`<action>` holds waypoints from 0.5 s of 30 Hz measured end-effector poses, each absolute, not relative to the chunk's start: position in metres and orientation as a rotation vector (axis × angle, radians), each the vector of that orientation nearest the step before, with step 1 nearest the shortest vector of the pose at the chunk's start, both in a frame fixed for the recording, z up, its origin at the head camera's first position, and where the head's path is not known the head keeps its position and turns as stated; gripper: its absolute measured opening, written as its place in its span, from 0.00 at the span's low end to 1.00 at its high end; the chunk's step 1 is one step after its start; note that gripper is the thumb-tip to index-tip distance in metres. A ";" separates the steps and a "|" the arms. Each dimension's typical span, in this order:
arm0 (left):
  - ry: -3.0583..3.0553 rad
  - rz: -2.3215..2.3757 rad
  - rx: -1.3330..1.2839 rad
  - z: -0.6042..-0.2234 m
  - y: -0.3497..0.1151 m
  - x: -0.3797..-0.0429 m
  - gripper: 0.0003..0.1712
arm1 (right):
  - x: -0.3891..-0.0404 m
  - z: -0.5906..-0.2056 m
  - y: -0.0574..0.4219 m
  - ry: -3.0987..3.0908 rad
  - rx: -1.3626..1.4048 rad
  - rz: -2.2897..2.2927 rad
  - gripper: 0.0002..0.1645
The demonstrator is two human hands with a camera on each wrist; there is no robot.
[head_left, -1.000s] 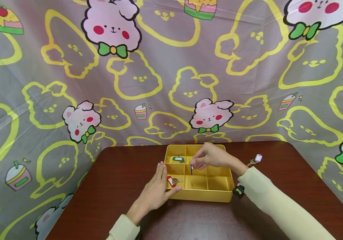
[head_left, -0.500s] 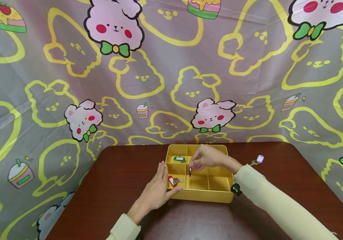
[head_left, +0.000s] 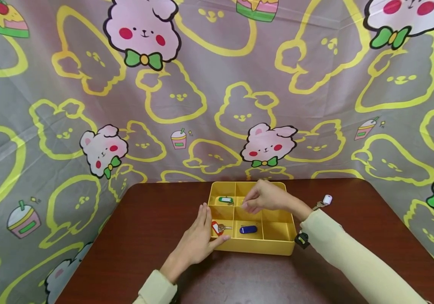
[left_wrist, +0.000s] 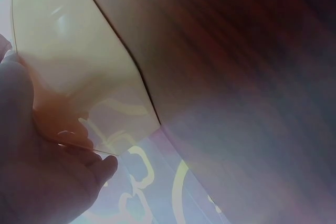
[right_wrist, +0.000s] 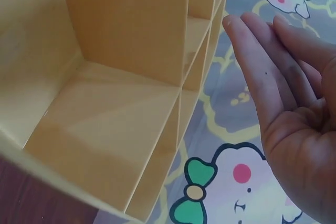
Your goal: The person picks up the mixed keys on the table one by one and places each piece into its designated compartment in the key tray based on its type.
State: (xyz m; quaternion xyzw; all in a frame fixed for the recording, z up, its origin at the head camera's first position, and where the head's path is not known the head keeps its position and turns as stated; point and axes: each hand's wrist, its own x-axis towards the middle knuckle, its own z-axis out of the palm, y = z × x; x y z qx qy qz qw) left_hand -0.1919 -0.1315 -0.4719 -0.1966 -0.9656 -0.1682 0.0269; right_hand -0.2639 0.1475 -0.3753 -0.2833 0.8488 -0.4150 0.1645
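Note:
A yellow divided organizer box point(head_left: 255, 247) sits on the table. My left hand point(head_left: 197, 236) rests on its front left corner, fingers straight along the side wall and thumb by the front. Over the middle compartments hovers my right hand point(head_left: 265, 196); the right wrist view shows its fingers loosely bent with nothing between them. Below it, a blue key tag point(head_left: 248, 229) lies in the front middle compartment. The front left compartment holds a red key tag point(head_left: 215, 228) with a key point(head_left: 222, 228). In the back left one lies a green key tag point(head_left: 226, 199).
On the brown table point(head_left: 156, 211), right of the box, lies a white key tag point(head_left: 327, 199) with a key point(head_left: 319, 205), close to the right forearm. A patterned cloth point(head_left: 209, 105) hangs behind the table and along both sides.
The blue key tag hung upright from my right fingers before; now it lies flat in the front middle compartment, released. My left hand stays on the box.

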 end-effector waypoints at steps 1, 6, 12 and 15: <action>-2.982 -0.514 -0.610 -0.472 -0.131 -0.192 0.64 | -0.263 -0.375 0.150 2.432 -0.814 -1.178 0.09; -2.984 -0.502 -0.602 -0.472 -0.131 -0.193 0.67 | -0.258 -0.371 0.160 2.500 -0.807 -1.160 0.11; -2.989 -0.512 -0.605 -0.472 -0.131 -0.193 0.67 | -0.252 -0.366 0.172 2.484 -0.743 -1.249 0.10; -2.984 -0.496 -0.607 -0.473 -0.131 -0.193 0.67 | -0.250 -0.362 0.177 2.491 -0.723 -1.279 0.10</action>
